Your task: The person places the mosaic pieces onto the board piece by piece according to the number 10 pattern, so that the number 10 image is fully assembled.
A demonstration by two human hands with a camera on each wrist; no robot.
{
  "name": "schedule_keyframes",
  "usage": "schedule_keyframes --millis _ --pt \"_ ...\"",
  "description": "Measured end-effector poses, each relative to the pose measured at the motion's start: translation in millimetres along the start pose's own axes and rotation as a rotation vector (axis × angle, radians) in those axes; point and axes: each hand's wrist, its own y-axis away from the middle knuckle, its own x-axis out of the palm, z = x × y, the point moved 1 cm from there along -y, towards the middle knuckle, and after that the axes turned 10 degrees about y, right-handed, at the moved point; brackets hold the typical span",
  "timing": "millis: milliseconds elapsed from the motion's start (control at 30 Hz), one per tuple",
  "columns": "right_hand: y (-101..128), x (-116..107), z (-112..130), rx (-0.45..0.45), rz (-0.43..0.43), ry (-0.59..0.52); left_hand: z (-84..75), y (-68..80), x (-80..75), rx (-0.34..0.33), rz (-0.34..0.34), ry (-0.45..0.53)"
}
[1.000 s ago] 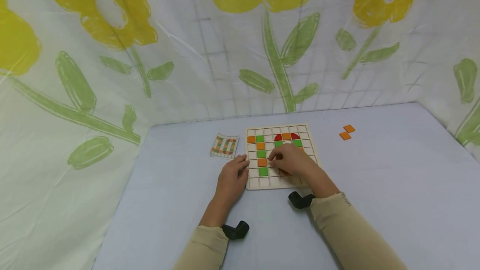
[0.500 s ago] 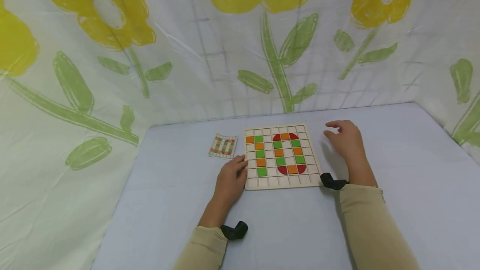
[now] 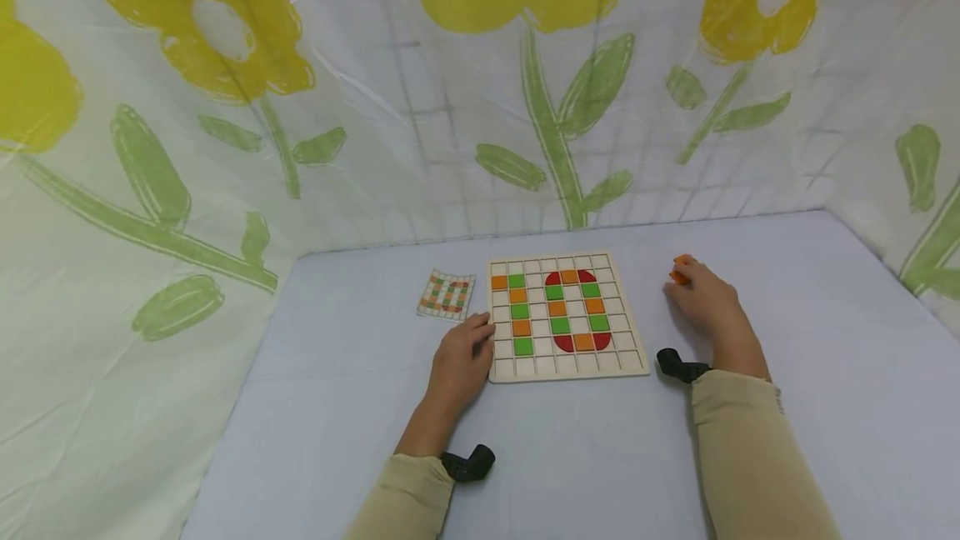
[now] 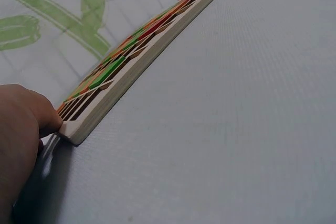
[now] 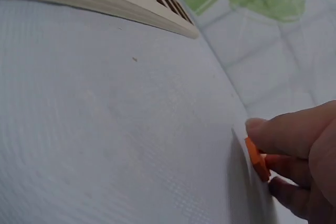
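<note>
Head view shows a pale blue table (image 3: 337,407) with a white sheet (image 3: 300,107) behind it, printed with yellow flowers and green leaves. In the middle of the table lies a wooden grid board (image 3: 567,365); its cells hold green, orange and red tiles that form the figure 10. Just left of the board is a small pattern card (image 3: 446,293) with the same figure. The left hand (image 3: 462,361) rests at the left edge of the board, fingers relaxed and touching the rim. The right hand (image 3: 701,300) is on the table right of the board, well apart from it, and its fingers pinch a small orange tile (image 5: 256,159)
</note>
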Motion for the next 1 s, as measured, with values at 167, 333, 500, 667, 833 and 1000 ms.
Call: schedule_keyframes --millis 167,333,500,667,833,1000 --pt "0 4 13 -0.034 -0.044 -0.015 -0.2 1.3 0.7 -0.002 -0.004 -0.009" --pt "3 5 24 -0.036 -0.086 -0.037 -1.2 1.7 0.6 0.015 -0.013 -0.008" --pt "2 5 28 -0.010 -0.076 -0.085 -1.2 1.0 0.3 0.022 -0.017 -0.006" --pt "1 5 27 0.021 -0.042 -0.081 -0.7 0.8 0.1 0.027 -0.018 0.002" --pt "2 4 28 0.060 0.013 -0.071 -1.5 0.3 -0.5 0.037 -0.022 -0.002" --pt "2 3 33 0.043 -0.011 -0.087 -1.4 -0.2 -0.5 0.033 -0.022 -0.002"
